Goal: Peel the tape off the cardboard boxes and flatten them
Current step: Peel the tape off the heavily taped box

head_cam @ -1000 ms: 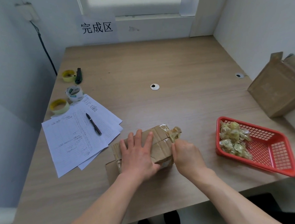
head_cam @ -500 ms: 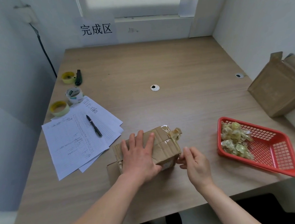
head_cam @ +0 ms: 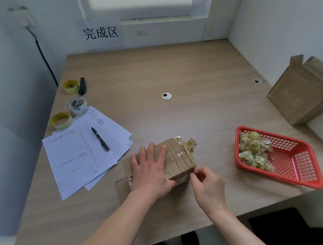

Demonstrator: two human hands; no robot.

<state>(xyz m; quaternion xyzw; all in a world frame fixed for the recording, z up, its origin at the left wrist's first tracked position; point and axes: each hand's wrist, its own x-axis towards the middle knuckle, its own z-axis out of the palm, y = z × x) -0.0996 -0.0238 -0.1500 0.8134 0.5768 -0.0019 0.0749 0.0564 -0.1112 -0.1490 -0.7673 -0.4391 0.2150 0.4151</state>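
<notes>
While my left hand (head_cam: 151,171) presses flat on the box (head_cam: 177,158), my right hand (head_cam: 208,185) pinches the tape (head_cam: 191,156) at its near right corner. The strip runs away from me along that edge.

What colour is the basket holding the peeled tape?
Red, a mesh-sided basket, seen clearly in the head view.

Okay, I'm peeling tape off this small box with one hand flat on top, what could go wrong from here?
The tape strip looks bunched into a thin cord at the box edge; it may snap, leaving pieces stuck.

Your right hand pinches it at the near corner, so a hard pull could tear the cardboard.

The left hand only presses flat, so the box might slide toward the red basket.
</notes>
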